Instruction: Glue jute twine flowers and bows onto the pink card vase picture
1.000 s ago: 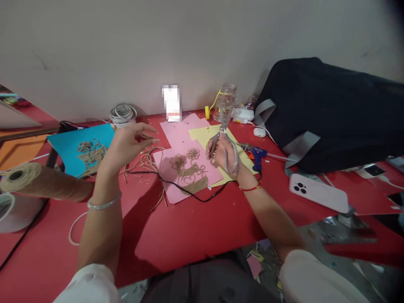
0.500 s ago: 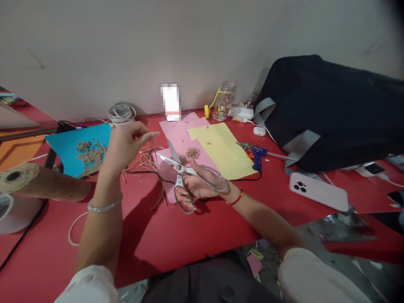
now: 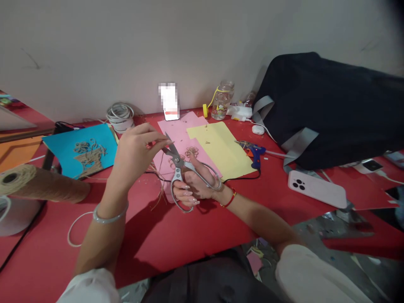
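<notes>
My right hand grips a pair of scissors with silver handles. Their blades are parted a little and point up at my left fingertips. My left hand is closed in a pinch, and a thin strand of jute twine hangs below its fingertips. Loose twine pieces lie under it on the pink paper and red table. Just beyond the scissors, a flower of looped twine rests on pink paper.
At left lie a large twine spool and a blue sheet bearing twine shapes. A yellow sheet, a blue glue gun, a glass jar, a pink phone and a dark bag are to the right.
My left hand has moved right, towards the scissors. The scissor blades have drawn closer together and now reach its fingertips. The right hand has shifted slightly left.
</notes>
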`<state>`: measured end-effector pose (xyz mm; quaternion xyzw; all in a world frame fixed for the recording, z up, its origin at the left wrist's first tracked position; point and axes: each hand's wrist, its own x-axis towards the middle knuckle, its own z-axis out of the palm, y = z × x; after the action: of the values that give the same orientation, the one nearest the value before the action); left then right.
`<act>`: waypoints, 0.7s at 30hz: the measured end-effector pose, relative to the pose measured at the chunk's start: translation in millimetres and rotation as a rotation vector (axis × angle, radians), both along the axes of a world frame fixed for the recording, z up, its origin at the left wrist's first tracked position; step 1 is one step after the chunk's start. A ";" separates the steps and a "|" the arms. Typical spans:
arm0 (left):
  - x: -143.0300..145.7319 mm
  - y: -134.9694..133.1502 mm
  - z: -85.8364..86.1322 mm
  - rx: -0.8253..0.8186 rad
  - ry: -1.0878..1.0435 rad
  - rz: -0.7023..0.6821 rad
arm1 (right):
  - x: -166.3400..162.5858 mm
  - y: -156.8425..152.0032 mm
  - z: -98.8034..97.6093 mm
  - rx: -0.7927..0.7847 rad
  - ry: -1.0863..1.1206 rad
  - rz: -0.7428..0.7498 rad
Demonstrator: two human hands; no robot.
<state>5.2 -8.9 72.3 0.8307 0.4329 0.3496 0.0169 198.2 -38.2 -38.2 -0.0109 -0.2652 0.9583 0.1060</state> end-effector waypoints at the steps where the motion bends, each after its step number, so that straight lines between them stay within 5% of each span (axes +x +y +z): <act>1: 1.5 -1.4 0.0 0.021 0.018 -0.008 | 0.1 0.3 1.0 -0.015 0.002 0.000; 9: 5.5 -10.1 -1.2 0.102 0.136 -0.056 | -0.2 -1.9 6.3 0.007 0.039 -0.052; 15: -1.3 -12.1 5.1 0.153 0.134 0.036 | 1.2 -5.6 8.0 0.060 -0.039 -0.193; 21: -3.0 -7.5 10.6 0.007 -0.213 0.027 | 12.1 -7.2 29.8 0.427 -0.334 -0.393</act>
<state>2.3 -16.4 82.9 0.7829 0.4386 0.4378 0.0550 210.3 -45.4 -8.4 -0.1964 -0.4663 0.8274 0.2436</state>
